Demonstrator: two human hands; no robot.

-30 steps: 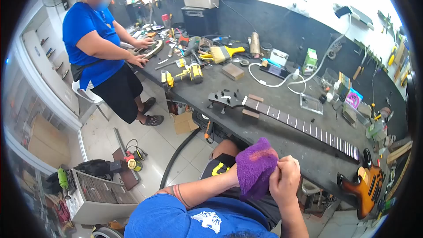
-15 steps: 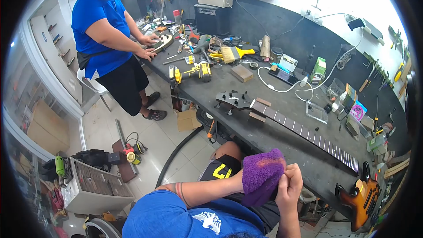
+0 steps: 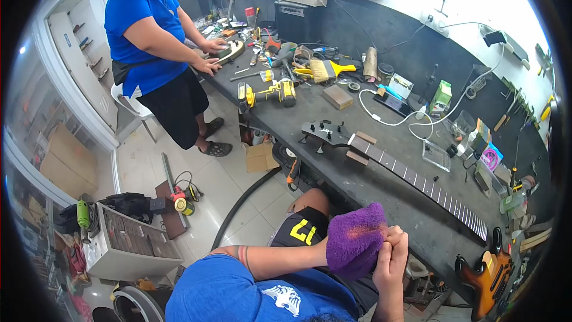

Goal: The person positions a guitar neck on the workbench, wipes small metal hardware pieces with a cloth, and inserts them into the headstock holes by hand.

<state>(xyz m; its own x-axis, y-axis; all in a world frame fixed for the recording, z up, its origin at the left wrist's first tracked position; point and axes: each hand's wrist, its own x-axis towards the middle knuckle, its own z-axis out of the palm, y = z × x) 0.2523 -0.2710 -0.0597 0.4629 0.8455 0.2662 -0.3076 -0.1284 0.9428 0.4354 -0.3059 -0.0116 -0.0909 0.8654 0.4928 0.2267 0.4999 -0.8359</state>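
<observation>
Holding cloth: purple cloth point(image 3: 356, 241) w/ reddish patch on top, up off the desk point(image 3: 310, 113), in front of wearer's torso, nr desk's front edge.
R grip point(image 3: 391, 256): fingers curled tight, clenched on cloth's R edge.
L grip: hand hidden under cloth, cloth wrapped over it to the wrist; can't tell if clenched or released.
L forearm point(image 3: 280, 260): bare, dark bands nr elbow, reaches across to cloth.
Guitar neck point(image 3: 411, 179): lies diag. on desk, frets up, pegs at headstock end; wood pieces point(image 3: 357, 158) show both sides of it nr headstock.
Guitar body point(image 3: 491, 277): sunburst, R end of desk, nr neck's far end; can't tell if touching.
Drill point(image 3: 268, 92): yellow/blk, on its side nr desk's front edge.
Brush point(image 3: 325, 71): yellow handle, wide bristles, behind drill.
Block point(image 3: 338, 97): brown, btwn brush & neck.
Co-worker point(image 3: 152, 36): blue shirt, blk shorts, far L end of desk, both hands on pale curved piece point(image 3: 232, 52).
Hose point(image 3: 238, 201): blk, curves over tiled floor.
</observation>
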